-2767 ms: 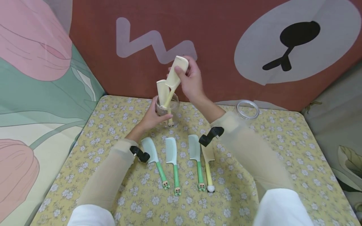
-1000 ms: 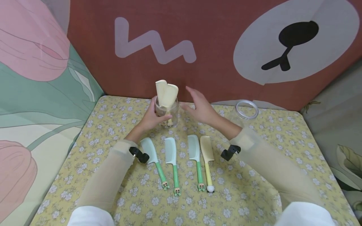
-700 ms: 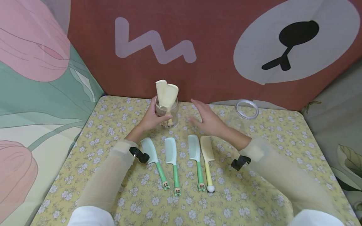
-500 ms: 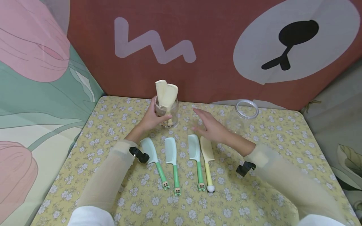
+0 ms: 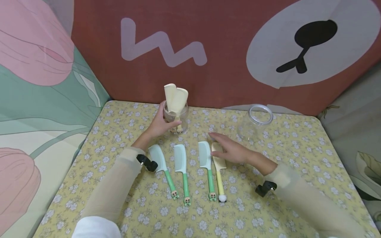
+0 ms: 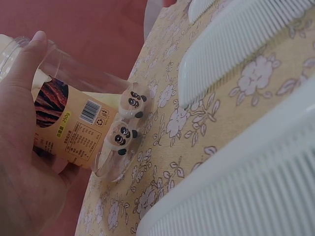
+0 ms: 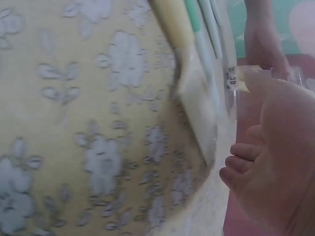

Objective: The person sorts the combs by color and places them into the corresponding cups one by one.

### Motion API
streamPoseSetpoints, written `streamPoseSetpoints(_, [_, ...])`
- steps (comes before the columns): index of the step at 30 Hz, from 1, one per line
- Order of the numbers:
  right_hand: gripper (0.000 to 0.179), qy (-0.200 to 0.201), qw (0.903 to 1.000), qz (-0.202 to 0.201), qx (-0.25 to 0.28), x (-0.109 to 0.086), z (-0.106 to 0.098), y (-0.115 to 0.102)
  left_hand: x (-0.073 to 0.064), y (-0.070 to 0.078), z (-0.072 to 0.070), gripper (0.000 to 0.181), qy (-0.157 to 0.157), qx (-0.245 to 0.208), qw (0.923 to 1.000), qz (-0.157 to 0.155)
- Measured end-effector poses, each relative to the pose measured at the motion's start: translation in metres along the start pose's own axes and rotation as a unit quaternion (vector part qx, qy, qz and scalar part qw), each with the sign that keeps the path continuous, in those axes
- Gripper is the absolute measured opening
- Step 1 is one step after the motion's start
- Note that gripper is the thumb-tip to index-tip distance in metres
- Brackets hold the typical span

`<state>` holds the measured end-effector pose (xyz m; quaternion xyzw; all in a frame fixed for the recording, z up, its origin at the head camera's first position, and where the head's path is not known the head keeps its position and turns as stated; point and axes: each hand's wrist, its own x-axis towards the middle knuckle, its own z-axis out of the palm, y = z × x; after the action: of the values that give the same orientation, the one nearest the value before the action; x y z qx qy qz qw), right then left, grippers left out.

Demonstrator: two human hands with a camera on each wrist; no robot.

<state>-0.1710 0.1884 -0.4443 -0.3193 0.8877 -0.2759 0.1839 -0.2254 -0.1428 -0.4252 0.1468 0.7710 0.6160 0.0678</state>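
Observation:
My left hand (image 5: 160,123) grips a clear plastic jar (image 5: 184,123), fingers round its side. Two cream combs (image 5: 178,100) stand in it, heads above the rim; their panda-shaped handle ends (image 6: 122,135) show at the jar's bottom in the left wrist view, beside a printed label (image 6: 74,120). My right hand (image 5: 233,149) hovers with fingers extended, holding nothing, over the head of a cream comb with a yellow handle (image 5: 219,181). Left of that comb lie three pale-green combs with green handles: one nearest it (image 5: 205,155), a middle one (image 5: 180,158) and a left one (image 5: 159,158).
A second clear jar (image 5: 253,127), lidless, stands at the back right of the table, beyond my right hand. A flowered yellow cloth (image 5: 143,211) covers the table. A brown patterned curtain (image 5: 214,82) hangs along the back edge.
My right hand lowered a cream comb into the jar and let it go, then moved right and down towards the combs on the table. The left hand stayed on the jar.

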Motion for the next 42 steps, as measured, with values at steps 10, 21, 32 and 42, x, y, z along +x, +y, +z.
streamPoseSetpoints(10, [0.092, -0.046, 0.9986, -0.020, -0.014, -0.009, 0.003, 0.010, 0.013, -0.032, -0.001, 0.103, 0.008, -0.001, 0.9999, 0.006])
streamPoseSetpoints(21, [0.096, -0.097, 0.9949, -0.021, -0.017, -0.007, -0.009, 0.009, 0.012, -0.030, -0.001, 0.102, 0.012, 0.001, 0.9999, 0.007])
streamPoseSetpoints(32, [0.079, -0.089, 0.9933, 0.006, -0.073, 0.001, -0.011, 0.005, 0.001, -0.003, 0.000, 0.100, -0.002, -0.013, 0.9999, -0.004])
streamPoseSetpoints(42, [0.066, -0.116, 0.9881, 0.009, -0.101, 0.002, -0.020, 0.003, 0.002, -0.007, 0.000, 0.101, -0.002, -0.023, 0.9997, 0.007])
